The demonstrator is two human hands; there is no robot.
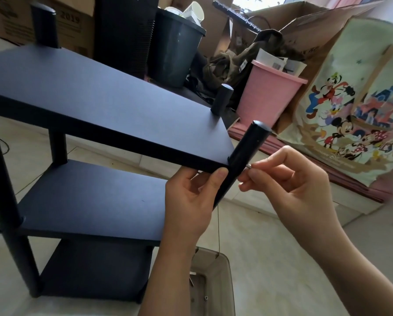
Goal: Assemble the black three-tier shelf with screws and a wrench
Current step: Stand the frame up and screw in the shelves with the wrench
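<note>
The black three-tier shelf (95, 115), made of flat matte boards joined by round black posts, stood upright on the pale tiled floor (270, 258), filling the left and centre of the view, with all three boards already seated between the posts. Its near right round black post (244, 156) rose with its long axis leaning up and to the right, its rounded cap above the top board's corner (222, 153).

The left hand (188, 201) gripped that corner from below, thumb pressed against the board's front edge right beside the post, steadying the joint. The right hand (288, 176) sat just to the right of the post, thumb and forefinger pinched narrowly on a small silver metal piece (248, 166), probably a screw or the short end of a wrench; which one could not be told. Its tip touched or nearly touched the post's outer side at the height of the top board.

So the fastening point lay directly left of the right hand, which was the nearer for driving, and the piece seemed to point crosswise to the post, toward the board's edge.

A translucent grey plastic tray (222, 293) holding a few small screws (205, 298) lay on the floor beneath the forearms.
</note>
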